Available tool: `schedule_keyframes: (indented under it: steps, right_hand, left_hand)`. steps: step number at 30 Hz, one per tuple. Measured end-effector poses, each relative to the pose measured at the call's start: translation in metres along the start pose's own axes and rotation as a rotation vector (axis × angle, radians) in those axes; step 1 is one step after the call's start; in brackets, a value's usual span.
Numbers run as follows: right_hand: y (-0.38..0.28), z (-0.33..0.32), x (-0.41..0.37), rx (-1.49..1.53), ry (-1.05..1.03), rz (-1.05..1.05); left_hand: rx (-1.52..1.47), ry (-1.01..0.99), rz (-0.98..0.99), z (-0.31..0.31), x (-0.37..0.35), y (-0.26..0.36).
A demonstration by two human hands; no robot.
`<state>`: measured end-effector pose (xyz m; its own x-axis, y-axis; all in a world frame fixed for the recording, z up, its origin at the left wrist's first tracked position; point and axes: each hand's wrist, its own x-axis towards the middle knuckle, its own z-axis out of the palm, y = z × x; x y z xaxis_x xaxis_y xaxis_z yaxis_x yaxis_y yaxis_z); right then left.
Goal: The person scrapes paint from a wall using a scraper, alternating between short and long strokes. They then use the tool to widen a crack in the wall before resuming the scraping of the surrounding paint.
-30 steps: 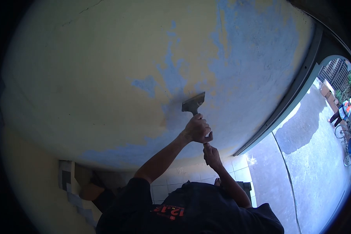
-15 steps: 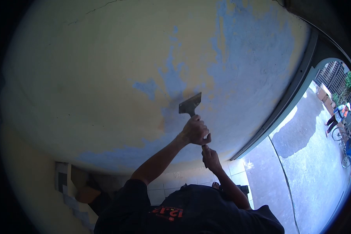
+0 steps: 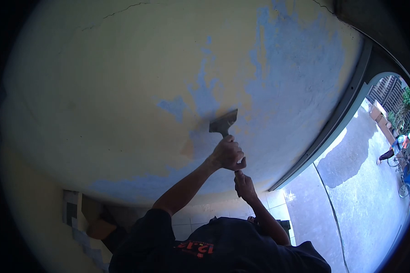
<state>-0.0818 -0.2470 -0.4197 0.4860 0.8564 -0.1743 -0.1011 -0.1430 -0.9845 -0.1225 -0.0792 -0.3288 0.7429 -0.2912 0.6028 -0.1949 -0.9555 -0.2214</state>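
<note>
A wide-bladed scraper (image 3: 223, 123) lies with its blade against the wall (image 3: 123, 104), where yellowish paint gives way to bluish patches. My left hand (image 3: 228, 153) is wrapped round the scraper's handle just below the blade. Lower down and to the right, my right hand (image 3: 244, 185) is closed round the lower end of the same handle. Bluish bare areas surround the blade, and yellowish paint lies above and to its left.
A dark frame (image 3: 335, 118) edges the wall at the right. Beyond it are a concrete yard (image 3: 364, 204), a person (image 3: 397, 144) beside a bicycle, boxes (image 3: 377, 111) and plants. Pale floor tiles (image 3: 218, 209) show beneath the wall; a brown round object (image 3: 100, 229) is at lower left.
The wall has shifted slightly down and right in view, while the scraper and both hands stay nearly in place. The person outside has moved right, closer to the bicycle.
</note>
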Motion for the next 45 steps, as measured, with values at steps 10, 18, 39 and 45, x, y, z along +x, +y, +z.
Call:
schedule_keyframes:
  steps: [10, 18, 39, 45]
  right_hand:
    - [0.005, -0.001, 0.002, -0.009, -0.008, 0.045]
    - [0.001, 0.001, -0.001, 0.019, 0.0, -0.021]
    - [-0.008, 0.002, -0.008, 0.025, -0.005, 0.005]
    - [-0.003, -0.01, -0.013, -0.082, -0.082, 0.095]
  left_hand:
    - [-0.035, -0.026, -0.049, 0.01, -0.006, -0.003]
    - [0.02, 0.003, -0.045, 0.003, -0.004, 0.001]
    - [0.03, 0.02, -0.029, -0.009, 0.006, 0.002]
    - [0.007, 0.047, -0.081, -0.001, -0.012, 0.006]
